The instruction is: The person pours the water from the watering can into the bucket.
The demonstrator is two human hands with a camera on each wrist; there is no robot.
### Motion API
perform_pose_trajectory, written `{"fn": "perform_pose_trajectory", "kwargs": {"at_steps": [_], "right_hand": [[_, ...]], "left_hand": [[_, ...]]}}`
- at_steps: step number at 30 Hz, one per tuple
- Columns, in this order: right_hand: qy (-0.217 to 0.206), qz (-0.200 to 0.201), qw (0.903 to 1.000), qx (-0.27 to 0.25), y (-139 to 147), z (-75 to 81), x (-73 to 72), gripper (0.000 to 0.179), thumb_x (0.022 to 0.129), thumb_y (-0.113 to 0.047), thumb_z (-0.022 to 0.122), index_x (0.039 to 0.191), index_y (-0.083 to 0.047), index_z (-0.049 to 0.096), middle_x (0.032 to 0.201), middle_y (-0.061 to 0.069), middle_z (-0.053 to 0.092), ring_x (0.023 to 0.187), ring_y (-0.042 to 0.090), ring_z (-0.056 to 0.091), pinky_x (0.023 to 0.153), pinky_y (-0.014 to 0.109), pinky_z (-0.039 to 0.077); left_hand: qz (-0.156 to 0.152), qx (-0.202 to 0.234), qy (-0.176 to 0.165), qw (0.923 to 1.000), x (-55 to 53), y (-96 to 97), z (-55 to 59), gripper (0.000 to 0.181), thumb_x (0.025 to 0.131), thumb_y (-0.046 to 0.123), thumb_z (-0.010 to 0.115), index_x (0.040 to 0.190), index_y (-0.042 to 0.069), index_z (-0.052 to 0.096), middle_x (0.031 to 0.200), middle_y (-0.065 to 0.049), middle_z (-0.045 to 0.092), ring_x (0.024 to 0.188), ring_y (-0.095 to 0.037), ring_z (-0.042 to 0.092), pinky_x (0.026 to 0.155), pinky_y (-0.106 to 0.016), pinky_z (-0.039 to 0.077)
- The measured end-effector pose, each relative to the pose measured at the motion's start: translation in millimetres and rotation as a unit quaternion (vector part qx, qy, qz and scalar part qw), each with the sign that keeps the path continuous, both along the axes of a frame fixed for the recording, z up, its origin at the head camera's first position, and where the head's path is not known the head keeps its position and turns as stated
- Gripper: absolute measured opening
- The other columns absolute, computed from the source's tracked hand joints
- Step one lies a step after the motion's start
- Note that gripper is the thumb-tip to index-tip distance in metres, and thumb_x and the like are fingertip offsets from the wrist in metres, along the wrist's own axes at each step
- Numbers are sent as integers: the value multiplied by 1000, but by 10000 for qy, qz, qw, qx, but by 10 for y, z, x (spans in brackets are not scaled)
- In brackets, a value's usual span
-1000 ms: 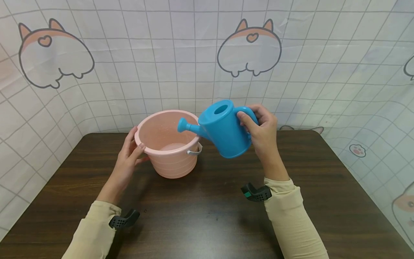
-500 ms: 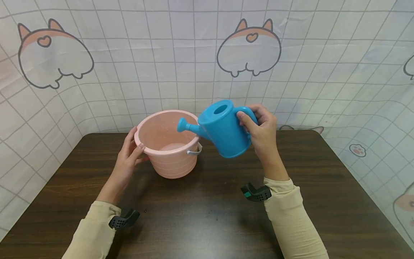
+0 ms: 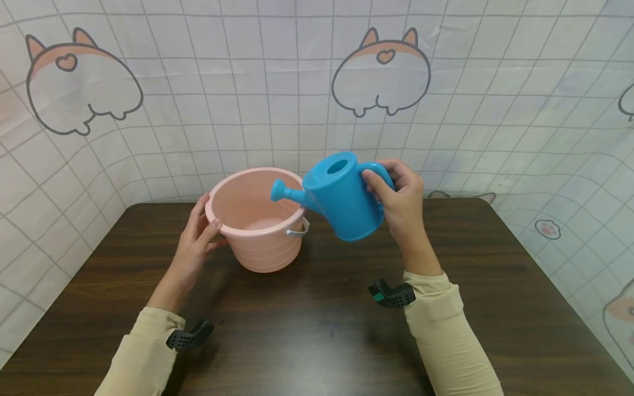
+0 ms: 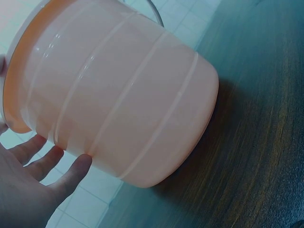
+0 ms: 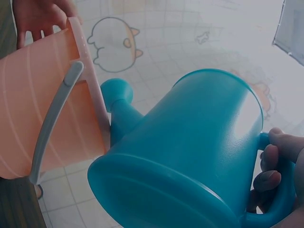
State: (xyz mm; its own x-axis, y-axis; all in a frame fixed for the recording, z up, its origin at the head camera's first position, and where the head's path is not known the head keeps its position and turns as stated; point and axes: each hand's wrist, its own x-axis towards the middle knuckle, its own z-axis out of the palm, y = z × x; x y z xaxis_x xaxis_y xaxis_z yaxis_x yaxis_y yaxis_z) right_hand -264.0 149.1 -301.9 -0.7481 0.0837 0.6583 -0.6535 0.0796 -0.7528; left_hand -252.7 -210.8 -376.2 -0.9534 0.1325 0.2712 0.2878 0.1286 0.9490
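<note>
A pink bucket point(image 3: 264, 250) stands on the table at centre left, pale specks showing on its inner wall. My left hand point(image 3: 195, 237) holds its left side, thumb and a finger at the rim; in the left wrist view the other fingers point(image 4: 78, 168) rest spread against the outer wall. With my right hand point(image 3: 402, 201) I grip the handle of a blue watering can point(image 3: 346, 201), held off the table. The can leans left, its spout crossing the bucket's right rim so that the rose point(image 3: 279, 191) hangs over the opening. No stream shows at the rose.
The dark wooden table point(image 3: 307, 324) runs below both arms. A white gridded cloth point(image 3: 238, 82) with cartoon animals hangs behind and at both sides. On the bucket's right side hangs a grey handle point(image 5: 54, 121).
</note>
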Motion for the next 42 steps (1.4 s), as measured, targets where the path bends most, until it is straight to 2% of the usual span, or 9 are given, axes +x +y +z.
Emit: {"fn": "perform_pose_trajectory", "kwargs": {"at_steps": [2, 9, 17, 30, 37, 42], "right_hand": [[-12, 6, 10000, -11, 1, 2, 0, 18, 87, -14, 61, 96, 1, 60, 71, -2, 57, 64, 14, 51, 59, 24, 45], [-16, 40, 10000, -25, 2, 4, 4, 16, 87, -15, 61, 95, -1, 60, 71, -1, 56, 64, 14, 50, 59, 23, 45], [5, 87, 10000, -36, 8, 9, -1, 12, 87, -16, 61, 92, -5, 60, 71, 1, 56, 63, 14, 49, 59, 22, 44], [60, 48, 10000, 33, 7, 6, 5, 14, 87, -15, 61, 94, -3, 60, 72, 1, 55, 63, 15, 49, 59, 23, 44], [106, 101, 9999, 18, -1, 11, 10, 12, 87, -12, 61, 94, -3, 60, 71, 0, 55, 62, 14, 49, 58, 22, 43], [120, 152, 9998, -17, -6, 12, 8, 10, 87, -11, 61, 94, -3, 61, 71, 0, 56, 62, 14, 49, 58, 22, 43]], "left_hand": [[-2, 10, -4, 10000, -2, -1, -1, 60, 96, 26, 45, 146, 31, 13, 148, -18, 24, 113, -3, 48, 84, -28, 51], [11, -1, -19, 10000, -8, -8, -13, 60, 96, 26, 45, 146, 32, 13, 148, -16, 25, 119, -14, 47, 85, -29, 51], [-4, 13, -19, 10000, -6, -6, -5, 60, 96, 26, 45, 146, 32, 13, 149, -16, 24, 120, -15, 46, 85, -28, 51], [-3, -50, -8, 10000, -1, -14, -5, 59, 96, 27, 44, 146, 32, 12, 149, -15, 25, 122, -18, 45, 85, -27, 50], [55, -90, -80, 9999, -4, -11, -8, 58, 96, 29, 44, 145, 35, 13, 149, -10, 25, 126, -22, 42, 87, -30, 49], [10, -58, -41, 10000, -6, -15, -14, 59, 96, 28, 44, 146, 34, 13, 149, -13, 24, 124, -21, 43, 86, -28, 50]]}}
